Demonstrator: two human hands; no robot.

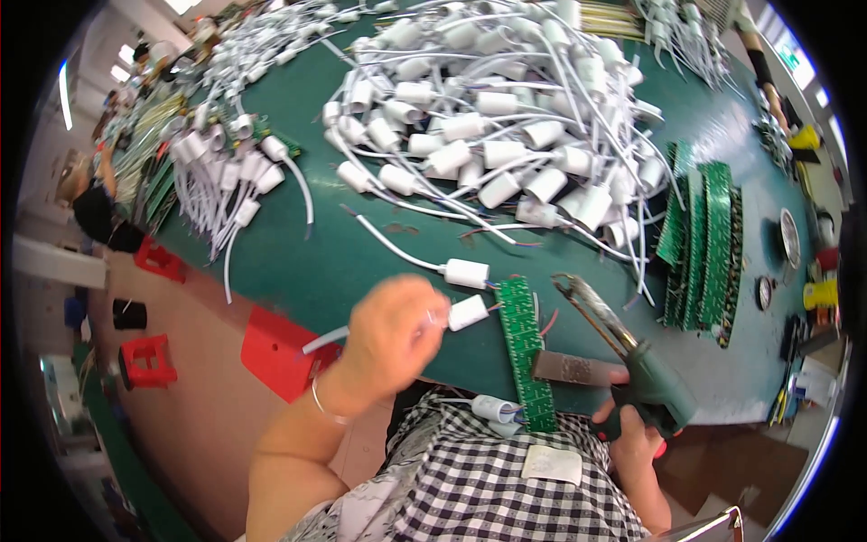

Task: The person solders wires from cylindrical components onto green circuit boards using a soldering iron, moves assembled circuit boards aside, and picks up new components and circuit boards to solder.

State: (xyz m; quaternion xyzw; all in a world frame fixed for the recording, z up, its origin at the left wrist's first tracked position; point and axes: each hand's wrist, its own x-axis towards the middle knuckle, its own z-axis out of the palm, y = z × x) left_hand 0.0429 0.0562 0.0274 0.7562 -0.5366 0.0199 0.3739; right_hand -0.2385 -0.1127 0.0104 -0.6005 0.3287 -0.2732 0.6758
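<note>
Now, soldering gun (662, 384) (green), gripped in right hand (633, 435)

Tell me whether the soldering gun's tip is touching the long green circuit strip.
Apart. The head view shows a narrow band of green tabletop between the soldering gun's tip and the right edge of the circuit strip.

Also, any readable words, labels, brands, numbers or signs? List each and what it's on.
None legible.
Green circuit board strip: tiny pale markings, too small to read.
Stacked circuit boards: markings too small.
Soldering gun: no readable print.
White cylindrical housings: any print too small or blurred.
</note>
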